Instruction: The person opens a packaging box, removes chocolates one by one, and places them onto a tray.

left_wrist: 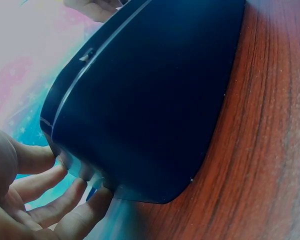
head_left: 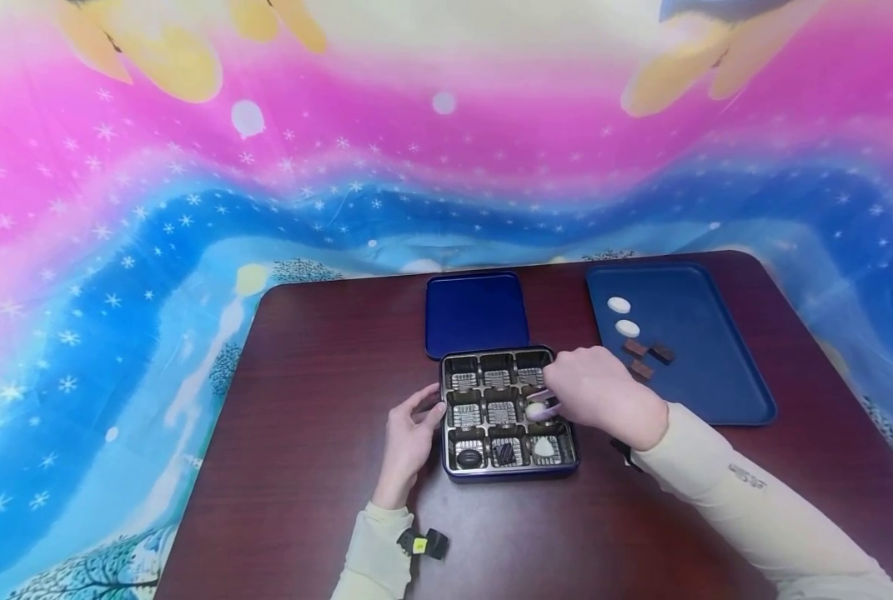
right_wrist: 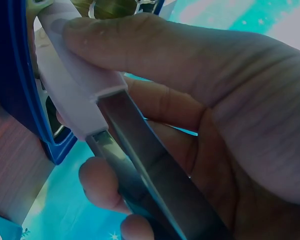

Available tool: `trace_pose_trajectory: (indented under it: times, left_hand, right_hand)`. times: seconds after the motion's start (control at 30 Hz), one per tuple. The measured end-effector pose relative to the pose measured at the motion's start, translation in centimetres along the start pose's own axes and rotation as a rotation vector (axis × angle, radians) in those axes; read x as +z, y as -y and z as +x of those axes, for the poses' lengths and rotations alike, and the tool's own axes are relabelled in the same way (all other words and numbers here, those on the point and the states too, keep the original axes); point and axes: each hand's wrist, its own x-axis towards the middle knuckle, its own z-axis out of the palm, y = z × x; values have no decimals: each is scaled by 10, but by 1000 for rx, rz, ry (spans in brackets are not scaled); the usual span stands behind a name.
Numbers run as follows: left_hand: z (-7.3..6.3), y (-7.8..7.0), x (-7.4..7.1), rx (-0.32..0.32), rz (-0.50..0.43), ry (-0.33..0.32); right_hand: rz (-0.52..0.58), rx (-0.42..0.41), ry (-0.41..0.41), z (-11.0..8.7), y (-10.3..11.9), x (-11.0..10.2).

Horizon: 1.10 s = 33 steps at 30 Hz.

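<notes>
With the box (head_left: 509, 472) steadied on its left by the left hand (head_left: 410, 437), the white piece (head_left: 534, 411) inside it at middle right is best released gently from the tongs (right_wrist: 140, 142) gripped by the right hand (head_left: 602, 392).

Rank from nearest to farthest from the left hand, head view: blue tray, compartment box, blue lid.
1. Compartment box: touching the left hand, on its right.
2. Blue lid: beyond the box.
3. Blue tray: farther over, rightmost.

Lid (head_left: 476, 312) lies behind box (head_left: 509, 473), left of tray (head_left: 704, 350).
</notes>
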Motion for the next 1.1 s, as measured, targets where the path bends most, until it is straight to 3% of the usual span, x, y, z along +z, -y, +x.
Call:
trace_pose_trajectory:
  times: [0.43,0.73,1.1]
  left_hand:
    - [-3,0,-1,-14,-26,13]
    - [-1,-2,-1,-2,-22,10]
    - [-1,2,-1,-4,-20,13]
  right_hand:
    - [-24,-8,-3,0,8,3]
    - [-58,-32,-54,1,6,3]
    - [-37,-49,-35,0,0,5]
